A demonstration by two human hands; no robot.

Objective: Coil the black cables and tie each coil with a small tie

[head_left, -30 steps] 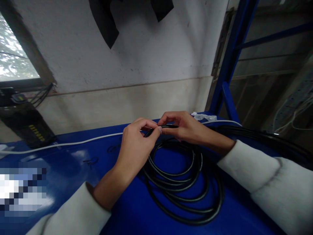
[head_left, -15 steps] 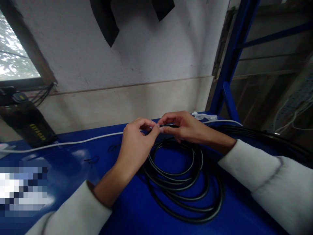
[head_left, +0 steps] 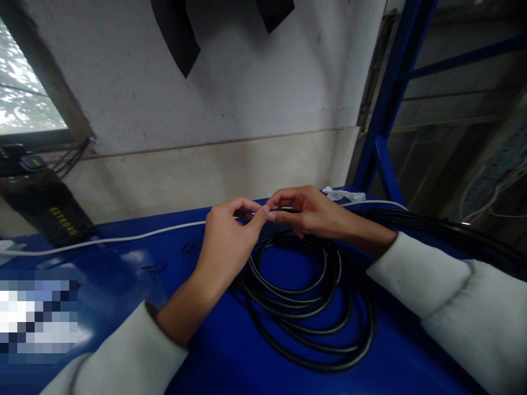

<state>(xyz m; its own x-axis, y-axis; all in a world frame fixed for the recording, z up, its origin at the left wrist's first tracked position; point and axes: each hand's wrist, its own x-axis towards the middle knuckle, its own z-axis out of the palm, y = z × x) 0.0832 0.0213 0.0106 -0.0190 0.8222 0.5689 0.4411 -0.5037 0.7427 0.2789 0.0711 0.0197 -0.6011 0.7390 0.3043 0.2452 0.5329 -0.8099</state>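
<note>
From my remote seat I see almost no shift: my left hand (head_left: 230, 236) and right hand (head_left: 317, 214) stay pinched nearly closed on the black cable (head_left: 285, 210) mid-frame, above coiled loops (head_left: 296, 316) lower centre, suggesting continuing fingertip work.

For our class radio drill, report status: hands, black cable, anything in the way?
Left hand and right hand: pinching a black strand. Black cable: coiled loosely on blue table. White cable passes behind left hand; nothing seen in the way.

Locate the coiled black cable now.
Head view, just right of centre: the coiled black cable lies on the blue table, below the left hand and right hand in frame.
</note>
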